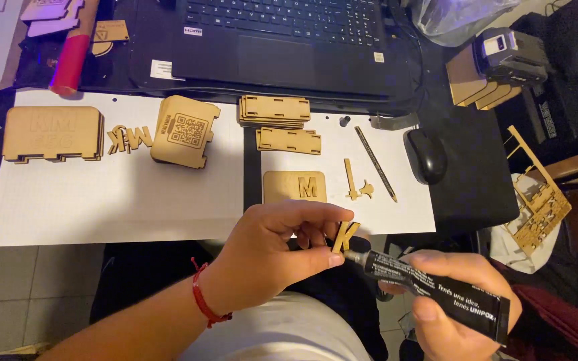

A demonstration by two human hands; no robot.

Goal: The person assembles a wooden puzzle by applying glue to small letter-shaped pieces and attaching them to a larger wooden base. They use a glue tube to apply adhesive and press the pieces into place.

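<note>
- Left hand (282,244) pinching a small wooden letter piece (346,235) between thumb and fingertips, held low, just in front of the square wooden tile (295,186).
- Right hand (456,294) wrapped closed around a black glue tube (429,284), nozzle touching the base of the letter piece.
- Square wooden tile flat on white paper (102,200), one raised letter already seated on it; room beside that letter looks unfilled.
- Left of the tile: an assembled wooden box with a square code pattern (185,130), a loose cluster of cut letters (130,138), then a rounded wooden block (53,134) with engraved characters.
- Behind the tile: stacked flat wooden panels (274,110), and a laptop (282,40) further back.
- Right of the tile: thin wooden offcuts (356,182), a pencil (376,164), a black mouse (426,155).
- Judged stage: gluing under way, one letter fixed, this one being coated, several cut letters and panels not yet joined.
</note>
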